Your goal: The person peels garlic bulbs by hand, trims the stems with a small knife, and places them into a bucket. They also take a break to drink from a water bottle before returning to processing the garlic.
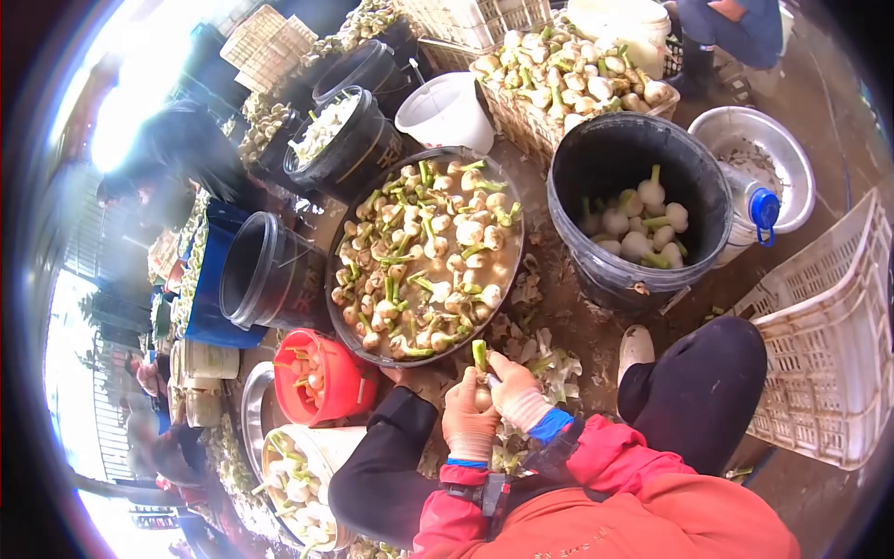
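Note:
My left hand (468, 416), in an orange-and-white glove, is closed around a garlic bulb (482, 399) whose cut green stem (480, 354) points up. Close against it, my gloved right hand (518, 389) has its fingers curled at the bulb's side. A small dark edge shows between its fingers, too small to name. Both hands are above my lap, just before a wide round tub (515, 270) with many stemmed garlic bulbs (433, 247) in brownish water. Peeled white garlic bulbs (643, 228) lie in a black bucket (568, 224) to the right.
A red bucket (349, 377) and a white bucket (335, 456) with garlic stand left. Peelings (549, 363) litter the ground. At right are a plastic crate (819, 317), a metal basin (803, 177) and a blue-capped bottle (764, 210). Other people work at the left and top right.

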The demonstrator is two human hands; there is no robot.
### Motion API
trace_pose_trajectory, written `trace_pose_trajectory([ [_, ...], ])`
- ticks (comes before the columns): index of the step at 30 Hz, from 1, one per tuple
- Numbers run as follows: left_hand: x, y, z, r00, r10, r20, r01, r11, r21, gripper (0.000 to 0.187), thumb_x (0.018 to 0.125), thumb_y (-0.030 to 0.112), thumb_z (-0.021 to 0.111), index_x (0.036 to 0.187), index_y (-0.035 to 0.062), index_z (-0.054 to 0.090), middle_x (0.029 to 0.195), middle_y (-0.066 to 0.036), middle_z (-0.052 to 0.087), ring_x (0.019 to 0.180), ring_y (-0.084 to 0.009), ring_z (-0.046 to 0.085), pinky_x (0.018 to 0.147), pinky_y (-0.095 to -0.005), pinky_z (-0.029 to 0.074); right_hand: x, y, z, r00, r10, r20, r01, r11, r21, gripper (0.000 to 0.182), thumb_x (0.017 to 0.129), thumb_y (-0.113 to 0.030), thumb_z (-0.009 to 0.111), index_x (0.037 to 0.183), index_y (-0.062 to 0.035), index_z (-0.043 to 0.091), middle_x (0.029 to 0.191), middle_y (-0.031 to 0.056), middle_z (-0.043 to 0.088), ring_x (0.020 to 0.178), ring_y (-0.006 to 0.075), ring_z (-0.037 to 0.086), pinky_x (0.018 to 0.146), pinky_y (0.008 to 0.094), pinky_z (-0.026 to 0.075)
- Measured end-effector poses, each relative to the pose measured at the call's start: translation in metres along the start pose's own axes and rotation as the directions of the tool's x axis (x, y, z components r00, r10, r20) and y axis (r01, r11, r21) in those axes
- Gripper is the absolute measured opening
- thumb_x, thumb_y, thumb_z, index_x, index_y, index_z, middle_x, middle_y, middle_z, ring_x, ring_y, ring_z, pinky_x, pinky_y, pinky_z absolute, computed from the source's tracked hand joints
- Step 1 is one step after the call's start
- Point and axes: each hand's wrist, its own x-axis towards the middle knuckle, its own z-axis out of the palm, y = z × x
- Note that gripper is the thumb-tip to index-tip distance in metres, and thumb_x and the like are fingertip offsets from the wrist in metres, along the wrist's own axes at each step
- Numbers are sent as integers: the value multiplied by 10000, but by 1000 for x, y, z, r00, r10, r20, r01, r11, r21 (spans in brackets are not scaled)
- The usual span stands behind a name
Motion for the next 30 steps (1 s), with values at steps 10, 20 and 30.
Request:
trace_pose_trajectory([
  [10,0,2,3,995,-86,50,82,994,77,724,641,374,736,1281,121,512,969,-136,601,891,-293,609,774,-377,492,7,3,-3,987,138,87,-115,967,-228,482,691,-239,712,1095,-94,492,966,201,627,933,393,601,791,446,476],
  [20,-5,21,14,986,-154,65,112,895,431,614,701,314,685,1282,236,501,1028,-123,571,850,-320,609,700,-427,489,4,0,-12,975,199,98,-160,937,-310,378,779,-254,627,1092,-83,498,995,200,625,966,399,588,834,451,469],
  [30,-1,-16,-26,814,-326,481,451,-170,-876,568,774,473,640,1168,92,490,804,-76,589,587,-140,519,467,-241,406,6,17,-35,901,-124,416,-249,639,728,386,869,-87,589,1240,-2,521,1084,79,613,962,168,596,884,288,480],
])
